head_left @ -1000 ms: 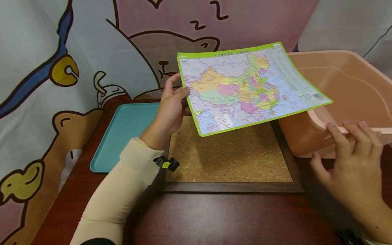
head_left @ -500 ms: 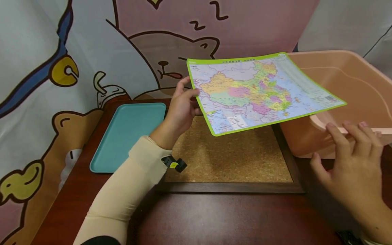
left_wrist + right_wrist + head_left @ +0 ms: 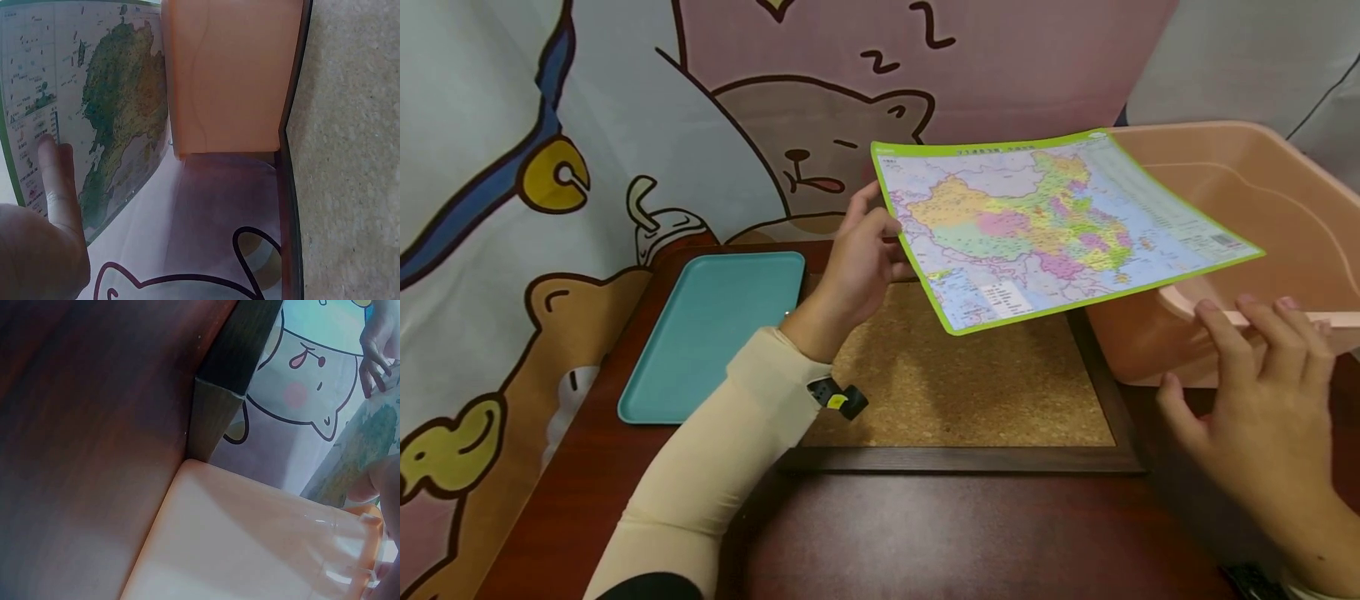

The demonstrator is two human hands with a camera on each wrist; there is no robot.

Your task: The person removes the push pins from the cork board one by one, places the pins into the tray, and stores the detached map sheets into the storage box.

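My left hand (image 3: pixel 859 265) pinches the left edge of a green-bordered laminated map (image 3: pixel 1052 221) and holds it in the air, tilted, above a framed cork board (image 3: pixel 970 379). The map's right end reaches over the pink plastic tub (image 3: pixel 1262 208). In the left wrist view a finger (image 3: pixel 56 181) lies flat under the map's printed underside (image 3: pixel 106 119), with the tub's side (image 3: pixel 225 75) beyond. My right hand (image 3: pixel 1262 400) hovers with spread fingers at the tub's front rim and holds nothing.
A teal tray (image 3: pixel 711 333) lies left of the cork board on the dark wooden table (image 3: pixel 955 542). A cartoon-printed cloth (image 3: pixel 587 125) hangs behind and to the left. The right wrist view shows the tub's side (image 3: pixel 250 550) and the board's frame (image 3: pixel 225 375).
My left hand has carried the map to the right and slightly lower, so more of it hangs over the tub. The right hand has stayed by the tub's rim.
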